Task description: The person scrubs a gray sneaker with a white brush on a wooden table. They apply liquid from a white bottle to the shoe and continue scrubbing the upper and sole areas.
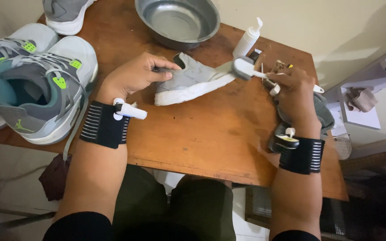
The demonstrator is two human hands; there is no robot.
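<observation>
A grey sneaker with a white sole (pixel 194 80) lies on its side on the wooden table (pixel 211 138). My left hand (pixel 135 75) grips its heel end. My right hand (pixel 293 91) holds a white-handled brush (pixel 245 68), whose head rests against the toe of the sneaker. Both wrists wear black bands with small white devices clipped on.
A metal bowl (pixel 178 20) stands at the back of the table, a white pump bottle (pixel 247 39) beside it. A pair of grey and green high-top sneakers (pixel 36 85) sits at the left, another grey shoe (pixel 65 13) behind. A grey cloth (pixel 325 114) lies under my right hand.
</observation>
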